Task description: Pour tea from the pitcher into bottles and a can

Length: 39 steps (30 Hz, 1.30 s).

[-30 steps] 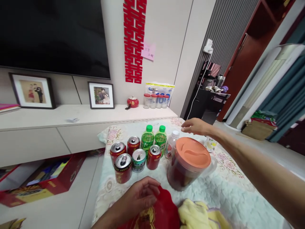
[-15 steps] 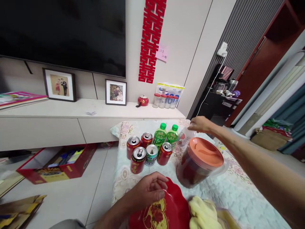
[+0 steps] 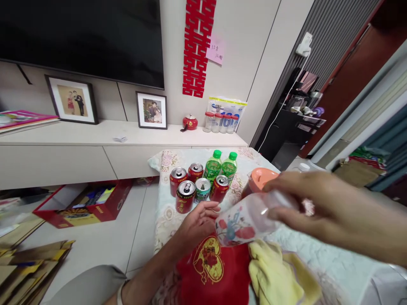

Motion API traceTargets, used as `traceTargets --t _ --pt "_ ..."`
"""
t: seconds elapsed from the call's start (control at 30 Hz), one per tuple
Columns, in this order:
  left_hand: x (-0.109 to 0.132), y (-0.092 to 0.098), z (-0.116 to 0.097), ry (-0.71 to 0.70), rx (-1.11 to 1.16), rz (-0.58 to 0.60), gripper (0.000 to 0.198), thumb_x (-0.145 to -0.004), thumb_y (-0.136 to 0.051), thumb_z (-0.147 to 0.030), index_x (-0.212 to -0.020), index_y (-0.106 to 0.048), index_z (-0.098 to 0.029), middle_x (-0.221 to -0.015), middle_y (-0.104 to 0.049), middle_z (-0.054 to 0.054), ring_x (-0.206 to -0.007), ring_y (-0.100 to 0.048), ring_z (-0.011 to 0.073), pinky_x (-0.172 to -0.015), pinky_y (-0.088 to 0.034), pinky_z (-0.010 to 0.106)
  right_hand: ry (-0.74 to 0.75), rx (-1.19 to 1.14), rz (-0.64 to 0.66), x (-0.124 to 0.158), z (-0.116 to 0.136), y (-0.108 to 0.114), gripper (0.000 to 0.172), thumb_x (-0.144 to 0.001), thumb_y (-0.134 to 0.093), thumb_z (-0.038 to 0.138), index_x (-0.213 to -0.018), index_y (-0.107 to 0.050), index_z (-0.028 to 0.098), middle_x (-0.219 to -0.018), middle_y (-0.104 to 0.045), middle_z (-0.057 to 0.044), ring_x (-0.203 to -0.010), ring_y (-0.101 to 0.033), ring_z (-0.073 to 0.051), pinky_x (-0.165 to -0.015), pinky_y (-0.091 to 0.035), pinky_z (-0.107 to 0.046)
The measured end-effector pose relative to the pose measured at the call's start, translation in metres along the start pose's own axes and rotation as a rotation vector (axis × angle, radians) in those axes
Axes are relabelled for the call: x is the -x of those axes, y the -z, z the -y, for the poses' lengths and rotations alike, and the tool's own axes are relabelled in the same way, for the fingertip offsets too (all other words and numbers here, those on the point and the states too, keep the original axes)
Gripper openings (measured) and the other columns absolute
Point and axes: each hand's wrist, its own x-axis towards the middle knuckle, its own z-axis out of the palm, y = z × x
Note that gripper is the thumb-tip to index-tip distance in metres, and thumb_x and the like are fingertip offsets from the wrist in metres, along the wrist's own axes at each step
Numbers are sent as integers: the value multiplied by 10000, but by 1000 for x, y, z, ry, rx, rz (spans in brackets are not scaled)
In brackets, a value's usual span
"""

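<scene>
My right hand (image 3: 295, 207), smeared by motion, grips a see-through plastic cup (image 3: 237, 224) printed with red and blue flowers. The cup lies tilted in the air over a red scalloped tray (image 3: 216, 279) with a gold heart design. By the cup's left end is my left hand (image 3: 200, 220), fingers apart and holding nothing; whether it touches the cup I cannot tell. Behind my right hand and the cup, a pitcher with an orange lid (image 3: 262, 178) is mostly hidden. A yellow cloth (image 3: 273, 275) lies right of the tray.
Several drink cans, one a red can (image 3: 186, 197), stand beside two green-capped bottles (image 3: 213, 167) on the cloth-covered table (image 3: 167, 226). A white cabinet (image 3: 140, 137) runs behind, bearing photo frames (image 3: 151, 110) and lidded jars (image 3: 219, 123). A red box (image 3: 85, 203) sits on the floor.
My right hand has brought the cup from beyond the pitcher to above the tray, nearer me. My left hand has stayed over the tray, now beside the cup. The view has shifted slightly.
</scene>
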Motion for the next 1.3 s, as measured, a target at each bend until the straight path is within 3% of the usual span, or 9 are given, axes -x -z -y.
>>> traceTargets --t 0.13,0.2,0.3,0.43,0.7,0.87,1.07,1.17,1.3 --pt "14 -13 -5 -105 -123 72 1190 -620 -980 -663 -1573 -405 -239 -1583 -500 189 -1462 -477 429 -1235 -372 541 -51 42 146 -9 25 -66 212 -956 -635 417 -978 -691 214 -961 -715 -136 -753 -673 -262 -626 -503 -399" --pt "20 -23 -4 -81 -188 46 1327 -524 -1049 -576 -1602 -342 -261 -1626 -462 180 -1458 -478 451 -1225 -391 546 -73 14 211 -14 32 -84 198 -965 -617 384 -986 -664 193 -1016 -706 -144 -782 -673 -264 -646 -483 -389" --pt "23 -35 -3 -38 -327 -18 1015 -617 -1001 -331 -1472 -458 -269 -1360 -674 111 -1193 -661 378 -1012 -538 475 -40 56 259 -19 40 -98 172 -984 -594 346 -953 -630 180 -955 -692 -124 -672 -608 -216 -574 -369 -339" --pt "18 -38 -5 -77 -421 0 754 -650 -853 -168 -1316 -509 -250 -1100 -724 28 -896 -695 256 -793 -551 363 62 146 267 -20 41 -102 158 -1010 -546 296 -976 -624 162 -906 -685 -108 -593 -517 -167 -539 -253 -320" --pt "18 -39 -23 -71 -461 74 629 -682 -835 -209 -1251 -569 -231 -1207 -694 67 -1086 -654 318 -961 -524 423 28 51 272 -6 35 -102 215 -1059 -435 301 -1006 -589 161 -955 -647 -104 -681 -526 -177 -602 -360 -331" --pt "17 -40 -27 -25 -450 110 620 -666 -820 -190 -1228 -561 -237 -1141 -698 39 -1017 -647 287 -908 -518 390 3 -133 319 -5 30 -94 245 -1070 -416 314 -1060 -606 158 -1041 -635 -116 -811 -577 -222 -717 -448 -382" --pt "18 -30 -22 4 -324 193 697 -659 -879 -255 -1273 -549 -237 -1078 -666 12 -1011 -610 273 -806 -474 336 179 -390 276 -3 11 -72 248 -1113 -432 312 -1219 -627 201 -1109 -668 -82 -988 -620 -217 -873 -490 -374" --pt "16 -26 -20 29 -217 151 762 -632 -932 -310 -1275 -534 -222 -1048 -651 -2 -909 -584 216 -777 -456 317 81 -401 178 10 -2 -69 319 -1115 -490 438 -1318 -641 242 -1212 -703 -74 -1079 -645 -228 -931 -494 -382" --pt "14 -25 -25 94 -143 104 775 -648 -939 -327 -1284 -507 -231 -980 -637 -33 -816 -562 165 -749 -449 288 -190 -541 286 40 -32 -89 437 -1081 -513 578 -1321 -688 257 -1116 -723 -55 -948 -686 -217 -846 -533 -359"
